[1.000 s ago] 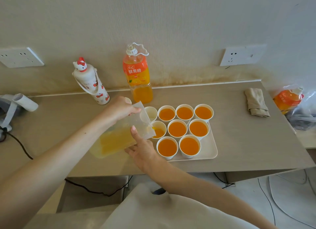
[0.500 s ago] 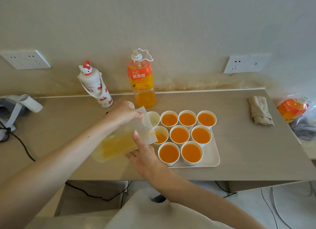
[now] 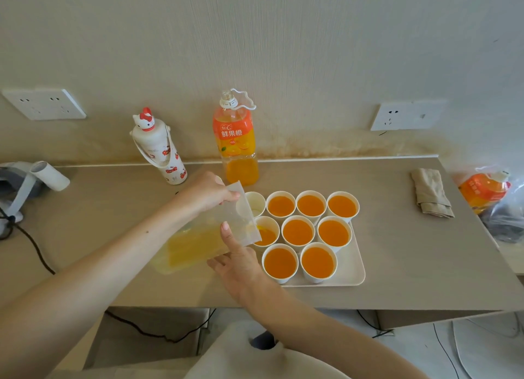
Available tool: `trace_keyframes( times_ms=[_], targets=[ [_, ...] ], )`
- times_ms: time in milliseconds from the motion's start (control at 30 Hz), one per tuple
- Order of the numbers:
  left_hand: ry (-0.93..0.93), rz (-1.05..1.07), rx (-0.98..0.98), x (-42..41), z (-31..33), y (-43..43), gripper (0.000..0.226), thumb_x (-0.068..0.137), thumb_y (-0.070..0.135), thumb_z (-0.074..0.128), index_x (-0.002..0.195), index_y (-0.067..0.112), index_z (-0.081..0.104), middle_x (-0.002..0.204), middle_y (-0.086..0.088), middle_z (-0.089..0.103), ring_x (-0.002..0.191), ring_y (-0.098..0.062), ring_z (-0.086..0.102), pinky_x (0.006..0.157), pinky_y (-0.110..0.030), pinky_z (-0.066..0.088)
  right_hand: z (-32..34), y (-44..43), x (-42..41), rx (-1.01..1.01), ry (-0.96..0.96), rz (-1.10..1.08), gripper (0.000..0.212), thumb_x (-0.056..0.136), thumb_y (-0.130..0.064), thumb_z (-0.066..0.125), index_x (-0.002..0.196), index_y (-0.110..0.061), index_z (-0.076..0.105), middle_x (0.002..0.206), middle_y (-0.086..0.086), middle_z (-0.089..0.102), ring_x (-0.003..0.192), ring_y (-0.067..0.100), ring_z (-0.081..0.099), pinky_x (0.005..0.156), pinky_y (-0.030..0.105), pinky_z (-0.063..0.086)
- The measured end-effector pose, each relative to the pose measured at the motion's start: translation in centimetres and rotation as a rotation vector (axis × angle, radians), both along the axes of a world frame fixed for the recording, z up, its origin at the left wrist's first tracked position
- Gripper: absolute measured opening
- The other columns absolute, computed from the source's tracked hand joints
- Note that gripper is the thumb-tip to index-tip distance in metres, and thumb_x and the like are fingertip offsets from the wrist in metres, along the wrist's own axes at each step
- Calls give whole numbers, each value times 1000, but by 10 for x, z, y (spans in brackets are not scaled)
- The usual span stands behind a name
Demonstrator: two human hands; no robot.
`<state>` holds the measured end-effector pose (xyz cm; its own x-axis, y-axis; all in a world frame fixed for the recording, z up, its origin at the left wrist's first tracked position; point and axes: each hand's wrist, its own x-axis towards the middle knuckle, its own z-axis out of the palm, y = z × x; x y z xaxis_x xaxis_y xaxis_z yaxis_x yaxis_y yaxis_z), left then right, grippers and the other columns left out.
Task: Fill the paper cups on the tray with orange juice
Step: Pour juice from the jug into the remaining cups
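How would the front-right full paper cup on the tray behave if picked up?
The front-right cup is probably spill-prone when lifted: juice sits near its rim. Its paper wall would likely flex under a squeeze. Pushed, it could bump the neighbouring cup standing close on the tray.

A lived-in domestic room, not a fitted kitchen: a plain beige desk (image 3: pixel 397 251) stands against textured wallpaper (image 3: pixel 283 38) with a wall socket (image 3: pixel 42 103) at either end. On it sit a cartoon-cat water bottle (image 3: pixel 158 149), a shop-bought juice bottle (image 3: pixel 238 140) and a folded cloth (image 3: pixel 431 193). Loose cables (image 3: pixel 141 327) trail beneath.
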<state>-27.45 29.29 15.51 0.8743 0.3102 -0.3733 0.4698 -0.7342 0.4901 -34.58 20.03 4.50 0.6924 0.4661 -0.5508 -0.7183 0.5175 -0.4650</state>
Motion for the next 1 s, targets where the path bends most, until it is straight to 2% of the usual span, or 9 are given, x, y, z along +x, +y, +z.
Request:
trace_keyframes(
  times_ms=[167,300,500,767,1000],
  targets=[
    [-1,0,-25,1,5,-2,32,83,39,71,81,7,69,83,-4,65,84,-21,60,77,-32,45,2,0,2,10,-23,15,72,68,-44,78,130,-24,48,134,6,58,127,33,50,112,51,36],
    [-16,0,-15,-1,6,-4,32,83,38,71,67,12,63,73,1,60,71,-13,55,65,-28,39,3,0,0,22,-18,10,78,67,-43,78,135,-23,45,136,7,55,126,33,49,113,53,34],
    [-19,0,-10,-1,3,-3,31,83,39,72,67,14,62,75,1,61,72,-12,56,68,-28,40,1,0,0,34,-7,6,89,63,-43,80,140,-20,41,139,9,53,129,36,46,113,53,34],
    [-12,-1,21,-2,1,-4,32,81,40,72,66,14,64,74,1,62,74,-15,58,69,-29,42,2,-2,-2,55,4,12,91,63,-42,79,141,-18,38,142,11,49,136,38,39,115,53,31],
    [-19,2,5,-6,8,-9,32,82,39,72,66,13,62,76,0,62,76,-17,57,74,-30,43,0,-3,-3,52,-41,23,91,64,-45,80,142,-20,40,140,10,52,133,36,43,114,54,31]
  ],
)
